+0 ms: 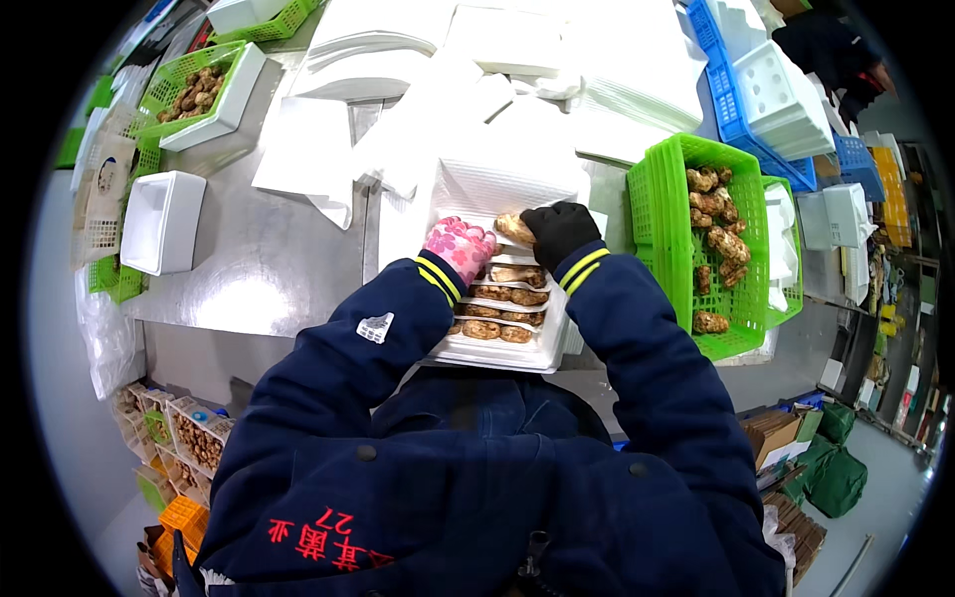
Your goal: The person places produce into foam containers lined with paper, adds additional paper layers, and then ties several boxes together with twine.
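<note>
A white foam box (550, 348) lined with white paper stands in front of me. Rows of brown mushrooms (505, 295) lie across its near part, with strips of white paper between them. My right hand (562, 235), in a black glove, grips a pale brown mushroom (513, 228) over the box, just beyond the farthest row. My left hand (461, 248), in a pink flowered glove, reaches over the box's left side. Its fingers are curled in beside the rows; their tips and anything in them are hidden.
On the right, a green basket (649, 199) holds more mushrooms (718, 224). White paper sheets (637, 75) lie beyond the box. At left are an upright foam box (164, 221) and a green basket of mushrooms (194, 95). A blue crate (731, 90) bears stacked foam trays (781, 95).
</note>
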Demonstrator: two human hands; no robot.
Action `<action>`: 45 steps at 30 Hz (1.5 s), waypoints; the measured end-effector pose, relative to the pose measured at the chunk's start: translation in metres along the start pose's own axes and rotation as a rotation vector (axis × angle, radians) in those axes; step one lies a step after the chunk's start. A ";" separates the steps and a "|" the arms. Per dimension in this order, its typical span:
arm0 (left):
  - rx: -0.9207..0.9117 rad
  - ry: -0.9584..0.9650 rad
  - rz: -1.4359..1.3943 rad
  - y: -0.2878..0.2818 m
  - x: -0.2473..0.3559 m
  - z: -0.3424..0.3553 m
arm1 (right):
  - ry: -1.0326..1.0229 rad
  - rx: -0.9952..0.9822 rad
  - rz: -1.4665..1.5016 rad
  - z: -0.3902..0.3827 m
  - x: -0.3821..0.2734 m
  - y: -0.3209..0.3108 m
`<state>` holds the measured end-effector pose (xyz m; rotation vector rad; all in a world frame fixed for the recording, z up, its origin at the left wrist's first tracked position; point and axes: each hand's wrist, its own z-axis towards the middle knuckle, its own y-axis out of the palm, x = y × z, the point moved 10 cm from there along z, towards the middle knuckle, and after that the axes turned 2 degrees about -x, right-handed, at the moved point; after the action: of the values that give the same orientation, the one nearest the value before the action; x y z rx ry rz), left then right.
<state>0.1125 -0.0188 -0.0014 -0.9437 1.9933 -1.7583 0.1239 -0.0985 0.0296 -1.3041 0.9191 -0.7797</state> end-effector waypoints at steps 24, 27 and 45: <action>0.388 0.030 -0.191 -0.040 -0.026 -0.018 | 0.168 0.375 0.252 -0.010 0.031 -0.037; 0.618 -0.247 -0.470 -0.078 -0.087 -0.021 | 0.609 0.373 0.403 -0.027 0.109 -0.014; 0.570 -0.395 -1.055 0.000 -0.140 -0.022 | 0.464 0.156 0.533 -0.023 0.072 0.026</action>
<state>0.2014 0.0898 -0.0229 -2.0860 0.6320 -2.1431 0.1347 -0.1698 -0.0057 -0.6930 1.4682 -0.7190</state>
